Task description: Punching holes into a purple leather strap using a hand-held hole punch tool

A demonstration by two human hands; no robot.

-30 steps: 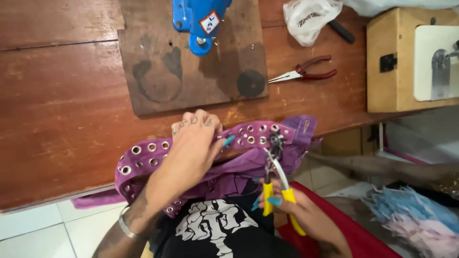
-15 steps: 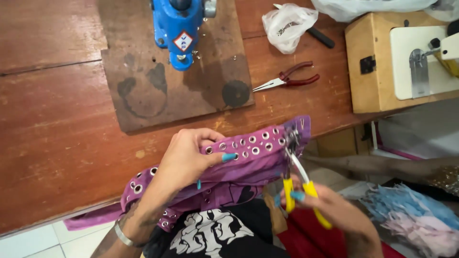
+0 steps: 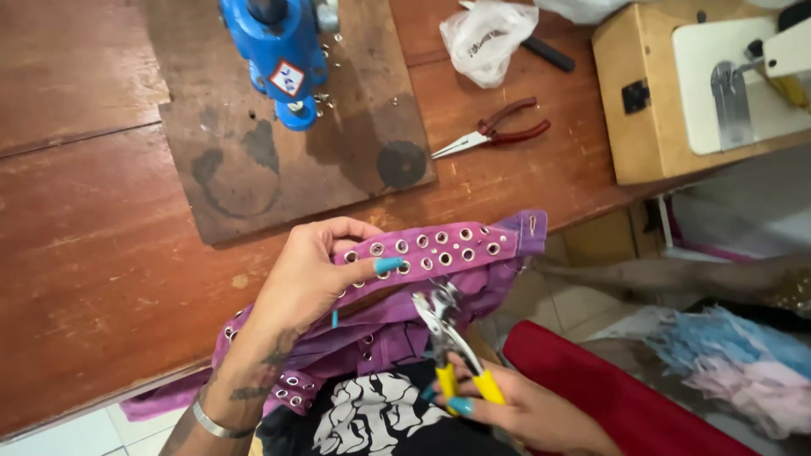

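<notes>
My left hand is gripping the purple eyelet strip, pinching it over the tabletop edge. My right hand is closing around yellow-handled pliers, with the jaws just below the strip. Red pliers are lying at 1 o'clock, and a blue press at 11.

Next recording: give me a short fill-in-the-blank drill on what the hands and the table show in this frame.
1. The left hand grips a purple strap studded with metal ____.
2. The right hand holds pliers with ____ handles.
3. On the wooden table lie long-nose pliers with ____ handles.
4. The press on the board is ____ in colour.

Missing words: eyelets; yellow; red; blue
</notes>
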